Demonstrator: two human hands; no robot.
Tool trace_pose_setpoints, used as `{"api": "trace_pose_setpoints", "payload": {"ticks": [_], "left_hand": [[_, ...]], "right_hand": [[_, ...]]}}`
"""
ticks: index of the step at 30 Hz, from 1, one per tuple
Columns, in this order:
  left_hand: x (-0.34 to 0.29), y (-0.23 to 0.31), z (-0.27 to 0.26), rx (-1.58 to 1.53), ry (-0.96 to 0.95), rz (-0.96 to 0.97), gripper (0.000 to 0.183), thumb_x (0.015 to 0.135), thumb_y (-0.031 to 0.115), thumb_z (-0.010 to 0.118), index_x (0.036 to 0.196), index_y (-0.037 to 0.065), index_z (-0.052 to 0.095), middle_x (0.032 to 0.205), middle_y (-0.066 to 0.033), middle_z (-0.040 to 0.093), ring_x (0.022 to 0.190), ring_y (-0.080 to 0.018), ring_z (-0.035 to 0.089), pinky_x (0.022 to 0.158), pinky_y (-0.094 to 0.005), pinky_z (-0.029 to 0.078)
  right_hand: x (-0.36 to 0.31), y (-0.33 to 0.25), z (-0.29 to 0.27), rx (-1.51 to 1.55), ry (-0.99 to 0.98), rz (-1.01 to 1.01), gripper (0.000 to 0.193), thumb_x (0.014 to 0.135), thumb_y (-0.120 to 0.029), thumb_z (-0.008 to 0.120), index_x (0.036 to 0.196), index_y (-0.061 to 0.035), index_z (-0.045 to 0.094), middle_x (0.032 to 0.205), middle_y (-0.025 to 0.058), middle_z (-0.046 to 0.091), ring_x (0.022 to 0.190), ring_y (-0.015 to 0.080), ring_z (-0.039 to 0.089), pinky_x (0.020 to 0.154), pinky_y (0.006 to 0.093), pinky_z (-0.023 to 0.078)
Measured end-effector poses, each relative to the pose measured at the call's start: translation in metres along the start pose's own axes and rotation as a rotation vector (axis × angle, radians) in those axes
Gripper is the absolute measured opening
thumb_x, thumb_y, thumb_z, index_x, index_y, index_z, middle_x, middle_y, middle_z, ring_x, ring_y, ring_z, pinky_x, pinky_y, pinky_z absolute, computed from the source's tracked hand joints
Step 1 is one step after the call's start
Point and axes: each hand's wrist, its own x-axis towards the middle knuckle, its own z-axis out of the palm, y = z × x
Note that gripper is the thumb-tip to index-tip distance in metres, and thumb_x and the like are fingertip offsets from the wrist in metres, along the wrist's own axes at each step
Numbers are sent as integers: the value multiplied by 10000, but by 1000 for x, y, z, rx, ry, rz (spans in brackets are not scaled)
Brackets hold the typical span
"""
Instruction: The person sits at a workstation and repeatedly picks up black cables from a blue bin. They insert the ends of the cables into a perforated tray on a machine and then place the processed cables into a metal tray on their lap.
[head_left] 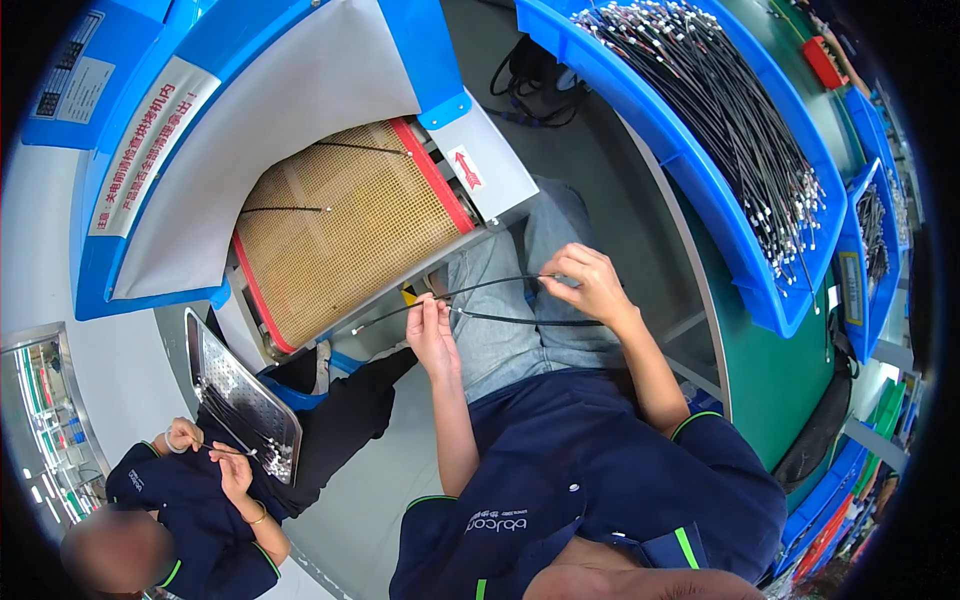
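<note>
A thin black cable [495, 283] runs between my two hands above my lap. My left hand [432, 335] pinches it near its left end, where a small white connector [357, 330] sticks out past the fingers. My right hand [588, 287] grips the cable farther along, with thumb and fingers pressed together. Lower down, another black length [530, 321] stretches from beside my left hand to behind my right wrist; whether it belongs to the same cable I cannot tell. Ahead, a tan mesh conveyor belt [340, 230] with red edges carries two black cables [285, 209].
A blue bin [690, 225] full of black cables with white connectors stands on the green table [770, 370] at right. The blue machine housing [260, 60] arches over the belt. At lower left, a co-worker's hands [230, 468] work above a metal tray [215, 355] of cables.
</note>
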Motion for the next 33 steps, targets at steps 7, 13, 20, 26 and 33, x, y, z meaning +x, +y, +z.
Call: {"api": "trace_pose_setpoints", "payload": {"ticks": [7, 13, 20, 26, 33], "left_hand": [[-1, 2, 3, 10, -6, 6, 135, 940, 95, 576, 1033, -1, 599, 923, -53, 610, 824, -103, 595, 768, -217, 522], [2, -1, 0, 7, 3, -3, 136, 939, 96, 578, 1032, -1, 599, 913, -50, 609, 821, -103, 594, 762, -216, 517], [7, 3, 2, 0, -8, 0, 141, 938, 90, 577, 1047, 6, 607, 920, -41, 618, 821, -100, 598, 750, -211, 510], [34, 25, 3, 47, -45, 34, 122, 934, 81, 578, 1024, 2, 604, 929, -37, 612, 823, -102, 606, 738, -216, 529], [92, 73, 8, 162, -18, 104, 137, 919, 96, 611, 988, -22, 620, 888, -38, 613, 785, -98, 602, 720, -207, 522]], "right_hand": [[-4, 2, -1, 127, -169, 171, 71, 734, -87, 679, 779, -49, 640, 811, 41, 620, 737, 221, 625, 642, 334, 506], [-1, -2, -6, 98, -166, 173, 73, 766, -110, 684, 792, -54, 646, 821, 40, 623, 739, 220, 628, 647, 331, 510], [-1, -1, -7, 77, -123, 137, 184, 740, -179, 747, 846, -60, 655, 826, 44, 626, 739, 222, 627, 645, 330, 511], [-7, 6, -13, -12, -123, 182, 280, 717, -241, 770, 893, -59, 650, 824, 63, 623, 729, 221, 618, 627, 333, 495], [-25, 9, -6, -17, -315, 248, 254, 773, -266, 726, 899, -57, 656, 842, 82, 638, 734, 249, 631, 644, 361, 500]]}}
